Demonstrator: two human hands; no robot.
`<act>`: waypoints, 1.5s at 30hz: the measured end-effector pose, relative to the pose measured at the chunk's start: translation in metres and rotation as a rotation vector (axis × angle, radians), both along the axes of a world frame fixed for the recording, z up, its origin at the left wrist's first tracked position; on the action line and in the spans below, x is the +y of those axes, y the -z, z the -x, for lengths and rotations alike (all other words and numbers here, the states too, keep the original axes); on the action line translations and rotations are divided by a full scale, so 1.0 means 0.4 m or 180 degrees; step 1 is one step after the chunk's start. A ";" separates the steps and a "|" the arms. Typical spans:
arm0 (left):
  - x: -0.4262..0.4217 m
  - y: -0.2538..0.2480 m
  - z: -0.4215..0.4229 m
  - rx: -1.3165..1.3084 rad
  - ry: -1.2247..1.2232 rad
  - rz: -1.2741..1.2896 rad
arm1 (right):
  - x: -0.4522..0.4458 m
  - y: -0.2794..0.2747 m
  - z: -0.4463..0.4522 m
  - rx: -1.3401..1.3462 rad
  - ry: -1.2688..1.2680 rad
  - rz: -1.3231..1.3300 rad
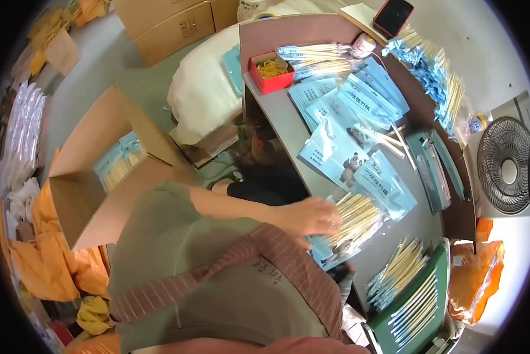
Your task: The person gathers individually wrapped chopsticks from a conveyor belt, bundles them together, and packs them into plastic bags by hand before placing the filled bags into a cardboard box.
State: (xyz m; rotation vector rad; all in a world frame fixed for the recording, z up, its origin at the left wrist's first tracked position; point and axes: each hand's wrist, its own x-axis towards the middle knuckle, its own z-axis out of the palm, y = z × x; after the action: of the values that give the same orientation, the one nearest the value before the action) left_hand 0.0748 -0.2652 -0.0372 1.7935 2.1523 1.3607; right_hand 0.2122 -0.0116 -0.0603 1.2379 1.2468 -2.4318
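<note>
Along the left edge of the tabletop (282, 118), toward its near end, your left hand (310, 221) meets the clear, blue-printed packet of sticks (359, 219); the fingers bend against its left side, but whether they pinch it or merely touch, I cannot tell. Your right hand can't be made out, so its state is unknown. The packet should be light, stiff along the sticks yet soft and slippery in its film, whose thin margins could crease or tear. Take hold around the middle of the bundle rather than by the loose film. Flat blue bags (333, 150) lie just beyond it; a green tray (442, 262) sits at the near right corner.
</note>
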 end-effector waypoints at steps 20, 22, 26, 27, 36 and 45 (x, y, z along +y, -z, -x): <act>0.081 -0.564 0.187 -0.0905 -0.1001 -0.0823 | 0.028 -0.544 0.165 0.3127 0.0022 -0.1661; 0.069 -0.614 0.150 -0.0581 -0.1181 -0.0621 | 0.045 -0.604 0.199 0.3203 -0.0141 -0.0570; 0.049 -0.585 0.226 -0.1021 -0.0542 -0.1485 | 0.043 -0.639 0.253 0.2893 0.0328 -0.0628; 0.027 -0.600 0.201 -0.0856 -0.0751 -0.1183 | 0.027 -0.647 0.267 0.3046 0.0169 -0.0281; -0.370 -0.579 -0.027 0.0575 -0.2377 -0.0022 | -0.407 -0.750 0.409 0.3530 -0.2107 0.0796; -1.030 -0.599 -0.391 0.2380 -0.5404 0.1881 | -0.868 -0.709 0.383 0.3709 -0.2647 0.0175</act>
State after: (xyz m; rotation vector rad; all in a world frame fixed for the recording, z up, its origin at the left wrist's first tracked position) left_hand 0.2311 -0.6771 0.2024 -0.1656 3.8991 -0.4283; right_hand 0.0588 -0.3588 0.2232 -0.8074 1.3987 -2.3354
